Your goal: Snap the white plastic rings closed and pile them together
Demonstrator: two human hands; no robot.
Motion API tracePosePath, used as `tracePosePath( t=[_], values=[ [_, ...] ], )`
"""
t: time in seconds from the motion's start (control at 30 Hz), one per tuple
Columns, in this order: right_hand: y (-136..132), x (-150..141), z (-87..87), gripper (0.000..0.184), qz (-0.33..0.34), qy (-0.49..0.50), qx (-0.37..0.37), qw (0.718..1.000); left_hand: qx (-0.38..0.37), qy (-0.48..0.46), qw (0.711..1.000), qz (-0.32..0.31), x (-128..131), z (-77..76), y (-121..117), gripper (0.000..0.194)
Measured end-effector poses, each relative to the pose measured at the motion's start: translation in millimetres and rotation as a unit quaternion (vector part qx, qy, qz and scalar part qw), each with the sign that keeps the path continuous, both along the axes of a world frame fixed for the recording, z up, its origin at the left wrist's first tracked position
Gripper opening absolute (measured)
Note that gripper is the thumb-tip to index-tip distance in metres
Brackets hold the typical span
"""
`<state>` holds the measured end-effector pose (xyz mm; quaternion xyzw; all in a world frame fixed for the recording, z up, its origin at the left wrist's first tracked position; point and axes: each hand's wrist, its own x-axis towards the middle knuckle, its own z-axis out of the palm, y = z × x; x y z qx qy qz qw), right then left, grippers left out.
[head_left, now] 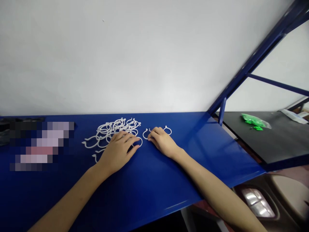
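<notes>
A heap of white open rings with small knobbed ends (106, 129) lies on the blue table. Over the heap's near right side rests my left hand (119, 149), palm down, thumb and fingers apart. One white ring (142, 142) shows by its thumb and fingertips. To the right, my right hand (161, 140) has its fingers bent down and together at the tabletop. Parts of white rings stick out on both sides of it, one at the left (144, 134) and one at the right (171, 131). The fingers hide where they grip.
The blue table (154, 187) meets a pale wall (145, 64) behind. A blurred-out patch (43, 145) and dark plastic (7, 132) are at the left. On the right are a blue metal frame (223, 109), a black table (263, 145) with a green bag (254, 121), and a brown chair (277, 193).
</notes>
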<state>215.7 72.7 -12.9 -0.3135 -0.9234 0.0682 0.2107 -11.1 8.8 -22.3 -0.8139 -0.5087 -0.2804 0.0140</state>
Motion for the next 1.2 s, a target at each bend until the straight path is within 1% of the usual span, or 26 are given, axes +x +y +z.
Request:
tracePosePath(
  t=[0.1, 0.17, 0.23, 0.3, 0.37, 0.43, 0.53, 0.57, 0.6, 0.67, 0.77, 0.87, 0.93, 1.03, 1.13, 1.2],
  values=[
    [-9.9, -2.4, 5.3, 0.017, 0.036, 0.064, 0.003, 0.997, -0.014, -0.088, 0.995, 0.049, 4.6, 8.2, -2.9, 0.032],
    [-18.6, -5.2, 8.9, 0.019, 0.061, 0.083, -0.005, 0.995, -0.047, -0.162, 0.983, 0.077, 7.7, 14.3, -5.3, 0.035],
    [-26.5, -7.5, 11.8, 0.019, 0.08, 0.092, -0.008, 0.993, -0.103, -0.234, 0.961, 0.105, 9.7, 18.7, -7.3, 0.036],
    [-31.9, -8.7, 13.8, 0.019, 0.091, 0.106, 0.002, 0.99, -0.158, -0.298, 0.933, 0.122, 10.2, 20.2, -8.1, 0.036],
    [-35.1, -9.2, 15.3, 0.017, 0.1, 0.124, 0.013, 0.987, -0.191, -0.351, 0.908, 0.121, 9.5, 19.5, -7.6, 0.039],
    [-37.1, -9.8, 16.1, 0.016, 0.103, 0.149, 0.014, 0.983, -0.205, -0.392, 0.89, 0.108, 8.6, 18.0, -6.5, 0.043],
    [-38.9, -11.7, 15.0, 0.034, 0.074, 0.206, -0.017, 0.976, -0.207, -0.423, 0.878, 0.089, 8.4, 17.2, -5.7, 0.047],
    [-39.0, -12.5, 13.8, 0.037, 0.059, 0.221, -0.031, 0.973, -0.206, -0.424, 0.878, 0.082, 8.8, 17.4, -5.8, 0.047],
    [-38.9, -13.4, 12.4, 0.036, 0.047, 0.231, -0.044, 0.971, -0.205, -0.421, 0.88, 0.076, 9.5, 17.8, -6.1, 0.046],
    [-38.1, -15.1, 9.2, 0.027, 0.035, 0.242, -0.064, 0.967, -0.203, -0.411, 0.886, 0.068, 11.4, 18.6, -7.0, 0.044],
    [-36.8, -17.4, 6.0, 0.015, 0.04, 0.265, -0.071, 0.961, -0.204, -0.404, 0.889, 0.063, 14.3, 19.4, -8.4, 0.038],
    [-37.8, -18.8, 5.7, 0.012, 0.054, 0.281, -0.07, 0.956, -0.193, -0.395, 0.896, 0.072, 16.8, 20.2, -10.5, 0.029],
    [-40.0, -18.5, 6.6, 0.012, 0.063, 0.276, -0.079, 0.956, -0.166, -0.372, 0.91, 0.078, 18.5, 20.8, -12.9, 0.021],
    [-43.8, -15.6, 8.2, 0.014, 0.078, 0.259, -0.088, 0.959, -0.101, -0.328, 0.936, 0.074, 20.8, 20.8, -17.0, 0.013],
    [-45.4, -11.3, 9.0, 0.017, 0.099, 0.232, -0.09, 0.963, -0.045, -0.281, 0.957, 0.053, 21.7, 18.5, -19.3, 0.014],
    [-44.3, -9.8, 9.0, 0.018, 0.109, 0.214, -0.09, 0.966, -0.025, -0.251, 0.967, 0.04, 21.5, 16.2, -18.6, 0.015]
  ],
)
